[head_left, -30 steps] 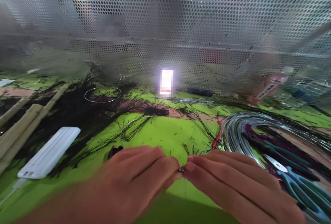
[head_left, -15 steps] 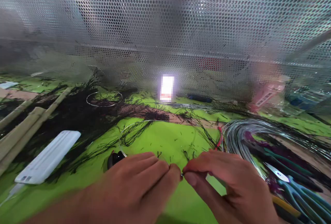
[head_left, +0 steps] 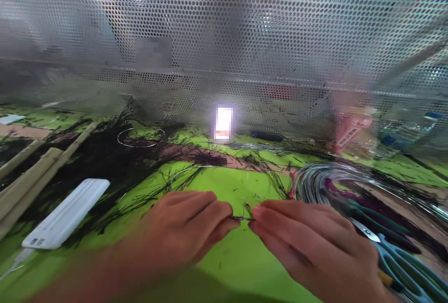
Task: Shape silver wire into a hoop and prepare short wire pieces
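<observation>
Wire stub [head_left: 241, 218] bridges fingers [head_left: 224, 213] of left hand [head_left: 182, 230], right hand [head_left: 315, 244].

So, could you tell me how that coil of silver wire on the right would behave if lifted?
The coil of silver wire is many thin loose loops, so it would probably sag and spring apart. The teal-handled tools that seem to lie on it may snag or drag along.

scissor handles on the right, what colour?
Teal. The scissors show best low on the right of the head view.
</observation>
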Tool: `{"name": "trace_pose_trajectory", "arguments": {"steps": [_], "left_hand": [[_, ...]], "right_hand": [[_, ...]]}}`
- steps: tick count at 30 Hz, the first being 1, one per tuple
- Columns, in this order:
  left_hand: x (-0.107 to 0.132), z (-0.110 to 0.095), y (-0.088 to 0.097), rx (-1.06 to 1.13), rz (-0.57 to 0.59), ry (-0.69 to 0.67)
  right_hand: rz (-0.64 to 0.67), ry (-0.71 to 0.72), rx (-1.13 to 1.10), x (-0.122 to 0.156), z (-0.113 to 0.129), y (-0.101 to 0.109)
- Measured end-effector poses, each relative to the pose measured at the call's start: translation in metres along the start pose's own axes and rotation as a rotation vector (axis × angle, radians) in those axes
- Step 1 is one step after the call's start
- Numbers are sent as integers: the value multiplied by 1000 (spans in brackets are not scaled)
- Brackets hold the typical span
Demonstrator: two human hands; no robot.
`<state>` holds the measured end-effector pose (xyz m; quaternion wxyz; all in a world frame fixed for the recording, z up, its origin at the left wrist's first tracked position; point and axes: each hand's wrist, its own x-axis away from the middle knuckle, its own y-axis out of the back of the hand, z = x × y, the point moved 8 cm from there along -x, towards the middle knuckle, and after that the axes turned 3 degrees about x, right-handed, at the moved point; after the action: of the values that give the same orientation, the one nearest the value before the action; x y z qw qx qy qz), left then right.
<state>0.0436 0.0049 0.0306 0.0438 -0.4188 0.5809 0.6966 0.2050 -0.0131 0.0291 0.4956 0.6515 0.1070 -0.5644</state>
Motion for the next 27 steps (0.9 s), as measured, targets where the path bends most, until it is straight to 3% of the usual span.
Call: {"name": "trace_pose_trajectory", "arguments": {"steps": [2, 4, 14, 17, 22, 24, 27], "left_hand": [[0, 0, -1, 5, 11, -9], [0, -2, -2, 17, 33, -17], [0, -7, -4, 58, 44, -83], [0, -6, -4, 55, 12, -94], [1, -11, -7, -20, 66, -142], [3, -17, -7, -57, 53, -161], [12, -32, -17, -29, 43, -174]], "right_hand": [[-13, 158, 30, 4, 11, 1], [21, 212, 20, 4, 14, 0], [19, 187, 77, -5, 19, -3], [137, 68, -5, -7, 11, -12], [460, -237, -333, -8, -6, -35], [555, -242, -401, -7, -7, -34], [574, -108, -279, -1, -12, -10]]}}
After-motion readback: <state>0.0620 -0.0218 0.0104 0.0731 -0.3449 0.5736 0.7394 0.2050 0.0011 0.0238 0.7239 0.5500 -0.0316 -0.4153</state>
